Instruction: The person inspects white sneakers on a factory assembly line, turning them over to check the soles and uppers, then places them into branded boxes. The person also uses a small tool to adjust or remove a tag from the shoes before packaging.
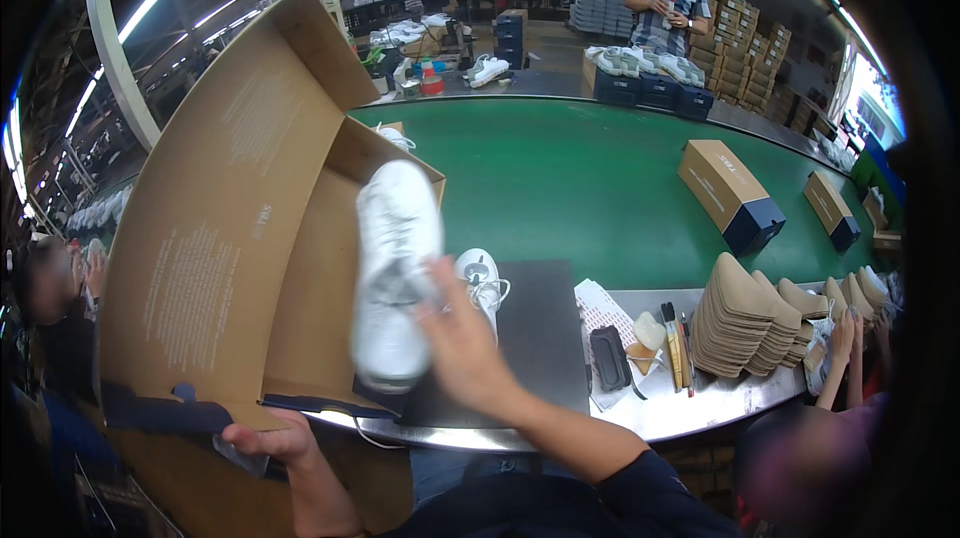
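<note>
My right hand (462, 353) grips a white lace-up sneaker (392, 268) by its side, near the heel opening, above the right part of an open brown shoebox (300, 328). The sneaker is slightly blurred. My left hand (275, 440) holds the box's near edge, by the dark blue trim of its raised lid (215, 198). Something translucent (240, 460) shows under those fingers; what it is I cannot make out. A second white sneaker (480, 278) stands just past my right hand, at the dark mat (540, 348), partly hidden by that hand.
Beyond lies a green conveyor belt (570, 178) carrying two closed shoeboxes (722, 188). On the metal table at right are a black case (609, 358), pens (676, 348) and stacked beige shoe inserts (735, 323). Co-workers' hands (845, 348) are at far right; another person (665, 8) stands across the belt.
</note>
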Action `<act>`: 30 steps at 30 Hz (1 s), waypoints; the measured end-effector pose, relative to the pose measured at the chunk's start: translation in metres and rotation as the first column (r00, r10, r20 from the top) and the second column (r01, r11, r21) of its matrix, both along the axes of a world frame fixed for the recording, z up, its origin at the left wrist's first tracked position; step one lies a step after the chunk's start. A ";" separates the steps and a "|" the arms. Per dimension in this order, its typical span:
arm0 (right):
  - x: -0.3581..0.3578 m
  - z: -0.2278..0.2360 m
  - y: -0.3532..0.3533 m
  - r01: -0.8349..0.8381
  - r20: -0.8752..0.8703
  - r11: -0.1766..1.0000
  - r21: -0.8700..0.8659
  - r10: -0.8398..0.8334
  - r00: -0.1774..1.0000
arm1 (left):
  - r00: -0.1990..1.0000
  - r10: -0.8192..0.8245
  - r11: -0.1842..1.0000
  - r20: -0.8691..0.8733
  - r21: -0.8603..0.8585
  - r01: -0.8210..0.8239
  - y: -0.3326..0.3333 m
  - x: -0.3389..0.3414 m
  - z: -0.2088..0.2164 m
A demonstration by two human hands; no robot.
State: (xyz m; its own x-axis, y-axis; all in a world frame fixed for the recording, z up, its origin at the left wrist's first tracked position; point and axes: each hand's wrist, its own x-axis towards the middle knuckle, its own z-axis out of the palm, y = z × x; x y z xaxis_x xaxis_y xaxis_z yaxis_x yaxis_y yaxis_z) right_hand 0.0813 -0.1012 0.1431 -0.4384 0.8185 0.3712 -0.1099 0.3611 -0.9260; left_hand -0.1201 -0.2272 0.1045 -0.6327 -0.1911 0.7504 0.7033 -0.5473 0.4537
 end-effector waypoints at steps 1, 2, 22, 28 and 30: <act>-0.005 -0.003 -0.010 -0.102 0.225 0.975 0.196 0.057 0.973 | 1.000 0.005 1.000 -0.026 0.013 -0.005 -0.003 -0.001 -0.003; -0.007 -0.007 -0.016 -0.389 0.089 0.921 -0.005 0.387 0.918 | 0.984 0.146 0.987 -0.102 -0.056 -0.153 -0.006 -0.002 -0.006; 0.167 0.029 0.034 -0.301 0.088 0.928 0.219 0.288 0.954 | 0.635 -0.533 0.842 0.559 0.280 0.461 -0.020 0.002 0.047; 0.147 0.013 0.022 -0.398 -0.685 0.737 -0.546 -0.119 0.719 | 0.351 -0.570 0.704 0.742 0.222 0.674 0.018 0.051 -0.013; 0.135 0.009 0.034 -0.348 -0.628 0.697 -0.626 -0.186 0.756 | 0.373 -0.605 0.652 0.703 0.169 0.739 0.013 0.052 -0.023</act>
